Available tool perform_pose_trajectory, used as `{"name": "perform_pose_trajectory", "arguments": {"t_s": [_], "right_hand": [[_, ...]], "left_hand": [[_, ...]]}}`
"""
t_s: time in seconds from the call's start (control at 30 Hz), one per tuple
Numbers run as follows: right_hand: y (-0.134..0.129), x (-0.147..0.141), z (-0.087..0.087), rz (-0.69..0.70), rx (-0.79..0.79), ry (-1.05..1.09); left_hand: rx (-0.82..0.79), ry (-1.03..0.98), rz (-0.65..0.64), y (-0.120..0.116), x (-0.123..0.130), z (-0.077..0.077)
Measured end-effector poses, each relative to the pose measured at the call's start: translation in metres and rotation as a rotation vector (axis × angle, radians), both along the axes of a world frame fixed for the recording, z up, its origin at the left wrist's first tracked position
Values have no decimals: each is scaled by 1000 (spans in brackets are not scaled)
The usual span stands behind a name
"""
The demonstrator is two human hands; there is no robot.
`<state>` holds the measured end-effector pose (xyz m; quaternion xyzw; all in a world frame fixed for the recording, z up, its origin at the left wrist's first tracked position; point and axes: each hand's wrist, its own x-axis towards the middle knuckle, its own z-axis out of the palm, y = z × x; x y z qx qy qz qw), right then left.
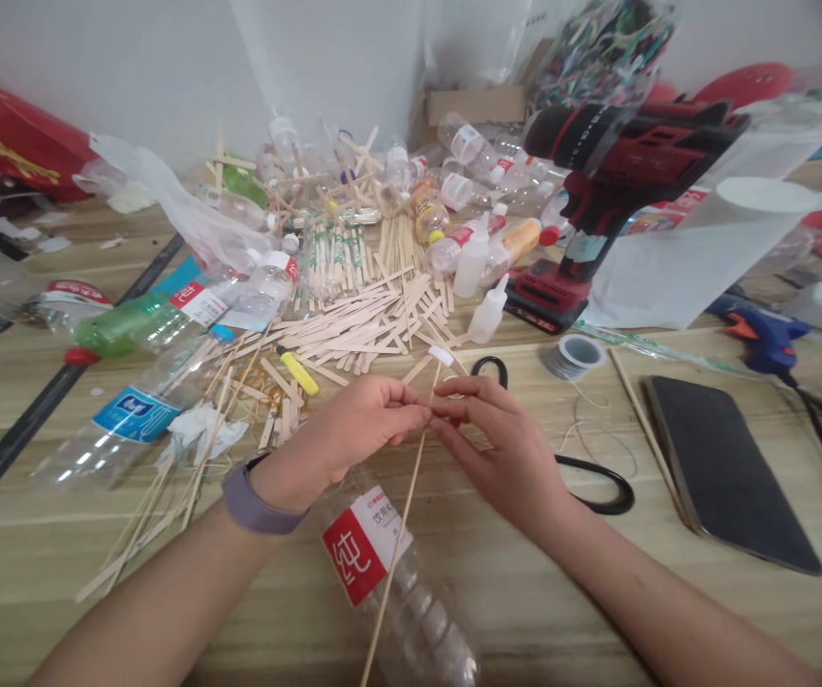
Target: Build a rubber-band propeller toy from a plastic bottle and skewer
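Observation:
A thin wooden skewer (397, 539) slants up from the bottom edge to my fingers, passing above a clear plastic bottle (421, 611) with a red and white label that lies on its side. At the skewer's far end is a white bottle cap (440, 355). My left hand (364, 425), with a grey band at the wrist, pinches the skewer a little below the cap. My right hand (500, 448) has its fingertips closed at the same spot, against the skewer. Black-handled scissors (600, 485) lie partly hidden behind my right hand.
Loose craft sticks (353, 324) are piled ahead, with several plastic bottles (464, 143) behind. A red and black cordless drill (625, 181) stands right of the small glue bottles (489, 310). Farther right are a wire spool (575, 357), a phone (729, 468) and a blue glue gun (769, 334).

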<state>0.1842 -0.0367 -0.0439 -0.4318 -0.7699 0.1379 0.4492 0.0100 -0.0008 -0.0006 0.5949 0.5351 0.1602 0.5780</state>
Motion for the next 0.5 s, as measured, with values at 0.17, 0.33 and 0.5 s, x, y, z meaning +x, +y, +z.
{"name": "perform_pose_trajectory", "arguments": {"t_s": [0.17,0.33,0.5], "right_hand": [[-2,-2,2,-19,-15,10],[-3,-2,5,-28,-31,35],[0,6,10,9,-65,8]], "left_hand": [[-6,-22,12,0,0,0],[0,-12,-10,-1,2,2],[66,12,-3,-2,0,-1]]}}
